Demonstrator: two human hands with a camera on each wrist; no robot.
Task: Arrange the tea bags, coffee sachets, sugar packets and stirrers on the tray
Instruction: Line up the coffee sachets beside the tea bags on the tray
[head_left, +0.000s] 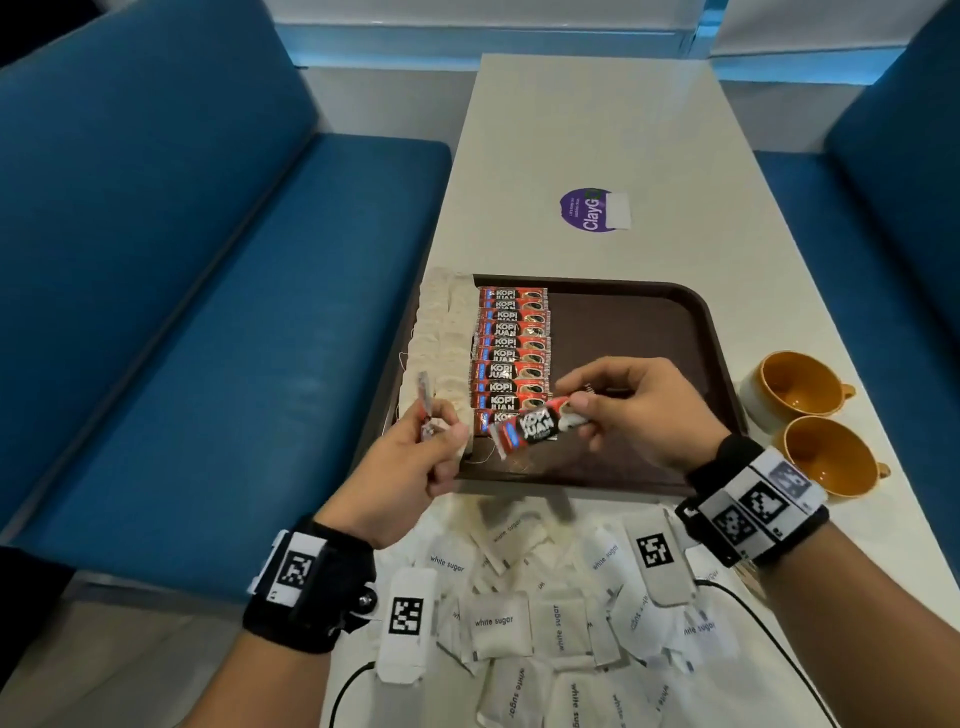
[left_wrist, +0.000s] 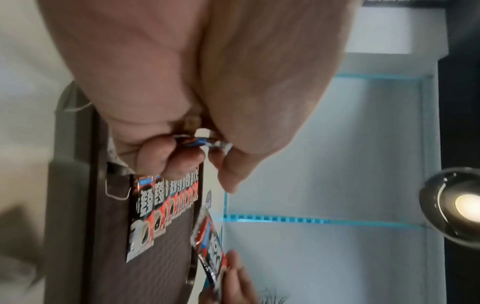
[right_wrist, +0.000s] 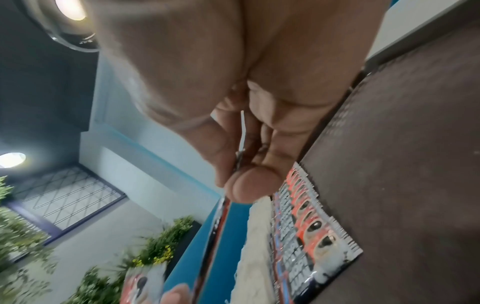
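Right hand (head_left: 641, 410): thumb and fingers pinched on one end of a red-and-black foil coffee sachet (head_left: 527, 428), which is held above the near left part of the dark brown plastic tray (head_left: 691, 332); the sachet's long axis runs left to right, tilted down to the left, roughly parallel to the sachets already laid. Left hand (head_left: 410, 467): fingers curled round a few more sachets (head_left: 425, 402) held edge-on, just left of the tray's near left corner. Column of laid red-and-black coffee sachets (head_left: 511, 353): stacked far to near, its near end lying directly under the held sachet, so the right hand is judged the nearer for the next placement. Column of pale paper tea bags (head_left: 441, 332): along the tray's left edge. White paper sugar packets (head_left: 496, 623): scattered on the white table (head_left: 582, 130), near side, off the tray. Stirrers: none seen.
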